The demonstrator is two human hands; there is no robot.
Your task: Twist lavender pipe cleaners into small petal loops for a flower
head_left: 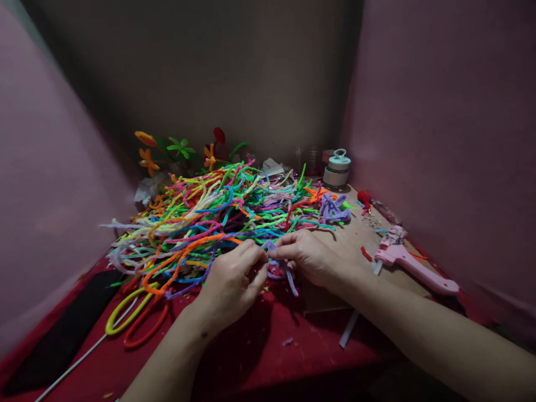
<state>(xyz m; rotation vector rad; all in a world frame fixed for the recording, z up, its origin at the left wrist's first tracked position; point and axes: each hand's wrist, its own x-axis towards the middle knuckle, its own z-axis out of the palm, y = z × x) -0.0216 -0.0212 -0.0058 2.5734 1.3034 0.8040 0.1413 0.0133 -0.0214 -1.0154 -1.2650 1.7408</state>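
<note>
Between my two hands is a purple pipe cleaner (288, 279), bent into loops with one end hanging down. My left hand (237, 273) pinches it from the left, fingers curled. From the right, my right hand (307, 254) grips it between thumb and forefinger. The fingertips of both hands nearly meet and hide part of the bends. Just behind them spreads a large heap of many-coloured pipe cleaners (209, 212). A bundle of bent purple pipe cleaners (334, 207) lies at the heap's right end.
A pink glue gun (419, 268) rests on a cardboard sheet (347, 245) at the right. Behind stand a lidded jar (337, 167) and pipe-cleaner flowers (180, 146). Yellow (121, 310) and red loops (146, 338), a thin white stick (75, 365) and a black strip (62, 329) lie left on red cloth (259, 357).
</note>
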